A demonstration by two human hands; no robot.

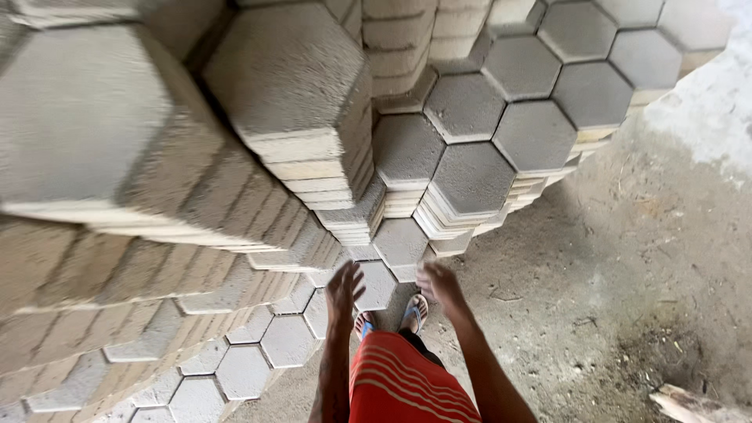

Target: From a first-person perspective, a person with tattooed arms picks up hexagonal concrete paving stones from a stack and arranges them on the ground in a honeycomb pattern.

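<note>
Below, both open hands, left hand [343,288] and right hand [440,283], hover above hexagonal paver [377,283].

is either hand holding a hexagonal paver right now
No, the left hand and right hand are both open and empty above the low hexagonal pavers.

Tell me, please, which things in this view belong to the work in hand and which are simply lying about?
In hand:
- left hand, open, reaching down
- right hand, open, beside it
- low hexagonal paver just under both hands
- tall paver stacks around it

Lying about:
- piece of wood on the dirt floor
- sandals on the person's feet
</note>
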